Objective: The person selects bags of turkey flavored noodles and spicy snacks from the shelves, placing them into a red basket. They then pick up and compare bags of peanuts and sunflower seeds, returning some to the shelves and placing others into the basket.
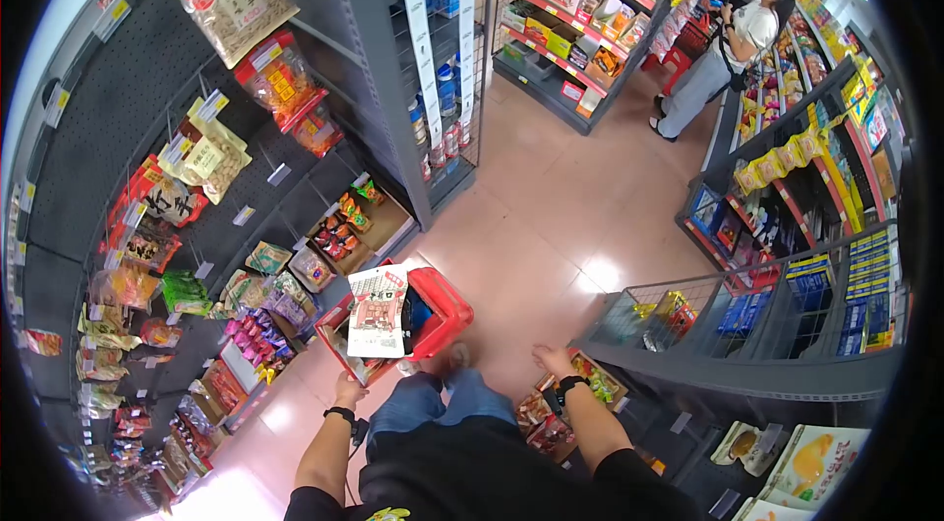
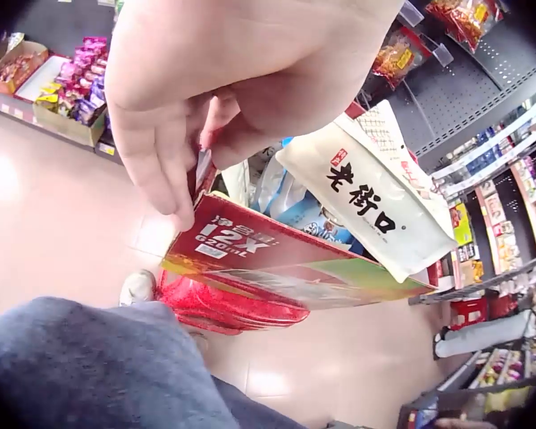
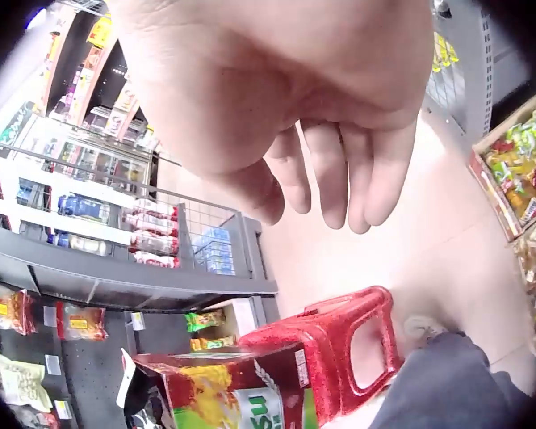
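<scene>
My left hand (image 1: 348, 390) grips the upper edge of a red cardboard box (image 2: 277, 268) at one corner, its fingers down the outer side in the left wrist view. Printed on that box is "12X 620mL". A white snack bag (image 1: 377, 313) with black characters leans out of its top; blue-and-clear packaging (image 2: 308, 219) shows beneath the bag. Just beyond the box is a red plastic stool (image 3: 366, 344), which the box partly overlaps. Off to the right, my right hand (image 1: 556, 361) hangs in the air with loosely bent fingers and holds nothing (image 3: 313, 134).
Dark shelving (image 1: 128, 98) hung with snack bags runs along the left. Low candy boxes (image 1: 600, 378) stand near my right hand, below a wire-fronted shelf (image 1: 737, 354). A person (image 1: 728, 49) stands in the aisle at the far right. Tiled floor (image 1: 531, 226) lies ahead.
</scene>
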The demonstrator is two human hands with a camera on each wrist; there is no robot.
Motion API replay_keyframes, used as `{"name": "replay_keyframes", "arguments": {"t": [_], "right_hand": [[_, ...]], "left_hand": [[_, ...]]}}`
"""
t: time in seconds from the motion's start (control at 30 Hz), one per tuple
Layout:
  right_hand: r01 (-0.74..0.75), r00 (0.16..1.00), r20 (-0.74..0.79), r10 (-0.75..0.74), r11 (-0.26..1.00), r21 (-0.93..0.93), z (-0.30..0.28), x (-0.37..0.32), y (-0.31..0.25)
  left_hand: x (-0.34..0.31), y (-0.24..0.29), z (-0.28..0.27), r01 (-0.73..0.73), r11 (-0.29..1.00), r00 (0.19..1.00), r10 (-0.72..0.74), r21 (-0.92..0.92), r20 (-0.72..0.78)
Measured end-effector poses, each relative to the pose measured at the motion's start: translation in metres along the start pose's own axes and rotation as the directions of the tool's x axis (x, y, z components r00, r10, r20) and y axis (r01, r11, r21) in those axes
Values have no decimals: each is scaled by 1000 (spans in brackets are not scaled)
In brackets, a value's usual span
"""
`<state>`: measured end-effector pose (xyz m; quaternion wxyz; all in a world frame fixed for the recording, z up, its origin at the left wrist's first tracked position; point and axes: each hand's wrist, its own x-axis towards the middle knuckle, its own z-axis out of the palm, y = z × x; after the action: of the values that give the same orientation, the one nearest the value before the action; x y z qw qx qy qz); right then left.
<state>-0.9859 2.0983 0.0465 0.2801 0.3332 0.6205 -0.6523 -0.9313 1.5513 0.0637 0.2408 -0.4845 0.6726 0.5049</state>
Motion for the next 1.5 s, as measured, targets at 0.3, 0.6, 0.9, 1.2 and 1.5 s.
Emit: {"name": "replay_keyframes", "arguments": {"t": [0.3,0.6,0.9,1.2,1.5], "right_hand": [[-134,972,-161,168,970,202,-49,-35,153],[-550,809,-136,572,818,170,-43,-120,226],[-279,947,-81,310,922,268,5,-76,128],[-12,992,-125,30,990,143,47,-21,58],[390,905,-67,-419,884,-258,217,36,-95]], "left_hand": [[23,0,6,-61,970,991,88,235,-104],[3,49,40,-147,982,980,130,117,148],[9,109,104,-241,957,970,229,164,86],[44,108,69,-348,852,903,192,392,384],[62,150,-19,-398,876,805,191,272,562]]}}
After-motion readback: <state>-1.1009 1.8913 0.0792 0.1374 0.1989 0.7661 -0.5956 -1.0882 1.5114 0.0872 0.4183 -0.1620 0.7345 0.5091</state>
